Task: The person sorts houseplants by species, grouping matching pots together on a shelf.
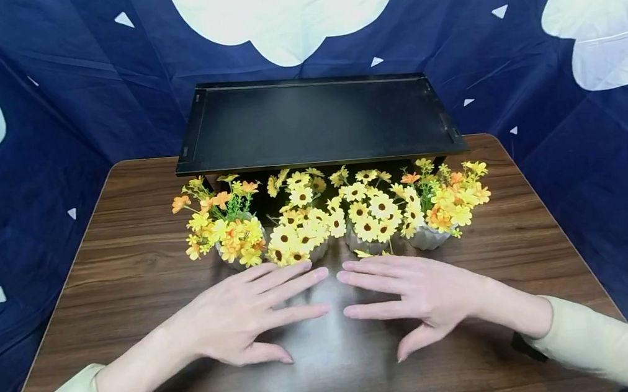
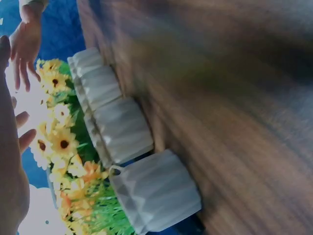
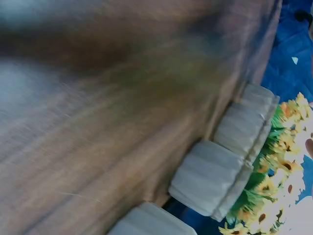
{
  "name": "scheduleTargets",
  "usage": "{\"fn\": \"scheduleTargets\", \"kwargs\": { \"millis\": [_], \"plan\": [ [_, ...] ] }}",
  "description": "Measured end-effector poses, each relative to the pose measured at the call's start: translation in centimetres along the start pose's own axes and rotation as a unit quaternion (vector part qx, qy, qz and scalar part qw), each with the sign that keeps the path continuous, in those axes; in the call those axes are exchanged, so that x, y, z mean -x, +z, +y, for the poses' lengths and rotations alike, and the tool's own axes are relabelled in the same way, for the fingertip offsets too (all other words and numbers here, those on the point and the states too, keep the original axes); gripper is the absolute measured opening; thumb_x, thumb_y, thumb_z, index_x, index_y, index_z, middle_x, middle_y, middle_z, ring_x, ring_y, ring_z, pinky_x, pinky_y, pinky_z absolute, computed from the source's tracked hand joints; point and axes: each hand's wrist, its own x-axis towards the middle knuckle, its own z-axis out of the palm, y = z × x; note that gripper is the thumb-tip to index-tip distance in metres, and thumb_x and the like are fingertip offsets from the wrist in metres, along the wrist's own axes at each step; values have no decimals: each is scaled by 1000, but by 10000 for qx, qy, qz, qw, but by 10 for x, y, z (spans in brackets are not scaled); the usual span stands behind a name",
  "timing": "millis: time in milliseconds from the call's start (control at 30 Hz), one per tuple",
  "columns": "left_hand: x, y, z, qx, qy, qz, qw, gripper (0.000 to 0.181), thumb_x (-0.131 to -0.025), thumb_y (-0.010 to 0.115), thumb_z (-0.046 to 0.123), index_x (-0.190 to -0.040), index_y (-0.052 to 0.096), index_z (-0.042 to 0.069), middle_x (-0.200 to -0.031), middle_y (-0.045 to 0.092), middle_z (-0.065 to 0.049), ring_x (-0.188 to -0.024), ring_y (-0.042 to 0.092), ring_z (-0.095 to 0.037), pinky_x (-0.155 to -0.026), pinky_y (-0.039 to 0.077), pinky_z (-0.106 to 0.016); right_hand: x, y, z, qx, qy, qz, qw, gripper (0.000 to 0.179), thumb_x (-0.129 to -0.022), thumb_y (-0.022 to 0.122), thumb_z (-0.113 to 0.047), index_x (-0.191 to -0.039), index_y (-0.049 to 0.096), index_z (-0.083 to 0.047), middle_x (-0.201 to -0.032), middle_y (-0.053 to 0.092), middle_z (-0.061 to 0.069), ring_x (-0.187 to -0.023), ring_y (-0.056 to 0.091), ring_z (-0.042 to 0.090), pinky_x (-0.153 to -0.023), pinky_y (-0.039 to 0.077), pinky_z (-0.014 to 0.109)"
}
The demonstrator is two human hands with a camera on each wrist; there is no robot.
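Note:
My left hand (image 1: 246,314) is spread flat, palm down, over the table in front of the potted flowers, holding nothing. Facing it, my right hand (image 1: 417,289) has its fingers straight too, tips a short gap from the left ones. Behind the hands stands a row of several ribbed pale pots. At the left end is a pot with orange and yellow flowers (image 1: 233,228); a similar orange and yellow bunch (image 1: 449,200) is at the right end. Between them are yellow dark-centred daisies (image 1: 306,231) and another such bunch (image 1: 371,213). The left wrist view shows a grey-white pot (image 2: 156,191) from the side.
A raised black shelf (image 1: 319,124) stands behind the flowers, its front edge close over the blooms. The brown wood-grain table (image 1: 96,271) reaches to both sides. A dark blue cloth (image 1: 84,73) with white cloud shapes hangs around the back and sides.

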Motion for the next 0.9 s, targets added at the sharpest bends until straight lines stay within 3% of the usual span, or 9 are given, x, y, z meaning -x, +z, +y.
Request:
{"fn": "scheduleTargets", "kwargs": {
  "millis": [233, 533, 633, 767, 900],
  "plan": [
    [-9, -13, -13, -274, -175, 484, 9983, 69, -103, 35, 69, -158, 41, 28, -166, 38, -7, -151, 42, -27, -115, 38, -47, -12, -20, 10, 445, -138, 842, 9954, 74, -97, 55, -68, -138, 63, -6, -143, 56, 34, -132, 58, 45, -110, 50, 51],
    [-20, -27, -27, -374, -482, 1066, 9924, 64, -104, 43, 61, -152, 51, 19, -159, 48, -11, -144, 49, -30, -113, 39, -48, -15, -37, 21, 648, 271, 1693, 9831, 66, -97, 62, -60, -131, 67, -3, -132, 63, 33, -119, 65, 42, -99, 54, 50],
    [-22, -33, -32, -366, -626, 1396, 9876, 64, -105, 42, 60, -147, 56, 14, -154, 53, -12, -139, 52, -32, -110, 41, -49, -15, -41, 24, 774, 427, 2017, 9755, 65, -97, 62, -59, -130, 67, -3, -128, 65, 32, -114, 67, 41, -99, 54, 48],
    [-23, -43, -39, -345, -922, 1673, 9810, 66, -105, 41, 61, -146, 57, 11, -149, 58, -12, -135, 55, -32, -107, 42, -50, -14, -45, 28, 855, 636, 2460, 9634, 66, -96, 63, -60, -128, 68, -3, -127, 66, 32, -113, 66, 41, -107, 51, 43],
    [-22, -50, -47, -232, -1198, 1797, 9761, 66, -106, 43, 59, -147, 55, 9, -147, 60, -12, -134, 55, -31, -107, 41, -50, -11, -49, 30, 808, 889, 3180, 9405, 66, -94, 67, -59, -124, 70, 0, -127, 66, 32, -115, 67, 41, -111, 50, 38]
  ]
}}
